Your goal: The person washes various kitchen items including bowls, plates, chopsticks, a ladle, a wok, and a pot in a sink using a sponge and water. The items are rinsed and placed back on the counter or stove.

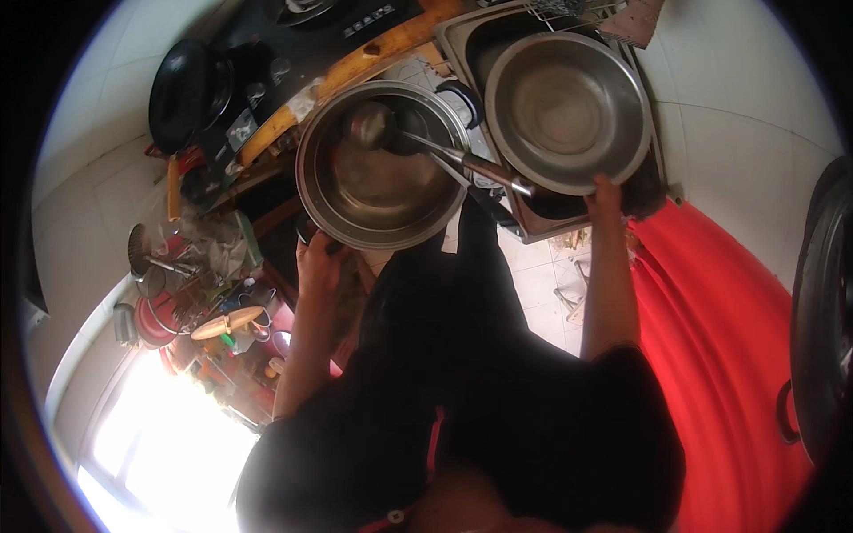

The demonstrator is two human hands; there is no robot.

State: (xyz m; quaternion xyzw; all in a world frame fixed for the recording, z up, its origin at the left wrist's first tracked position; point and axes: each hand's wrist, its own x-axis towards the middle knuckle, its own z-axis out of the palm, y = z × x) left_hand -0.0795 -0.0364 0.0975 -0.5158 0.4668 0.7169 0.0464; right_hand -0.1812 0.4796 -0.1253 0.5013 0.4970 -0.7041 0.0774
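Note:
My left hand [317,261] grips the black side handle of a wide stainless steel pot [373,223], which hangs in front of my legs. Across the pot's right rim lean two utensils: a metal ladle [371,126] with a brown-and-steel handle, and a second utensil [493,210] with a black handle, whose head is hard to make out. At the sink, my right hand [604,194] holds the near rim of a round stainless steel basin [566,176]. The basin is tilted toward me over the sink, and a dull film marks its bottom.
A steel sink [526,230] lies under the basin, with a wire rack [553,12] behind it. Left of the pot are a black cooktop [306,40] and a wok [174,100]. Cluttered kitchenware [230,323] fills the lower left; a red curtain [720,320] hangs right.

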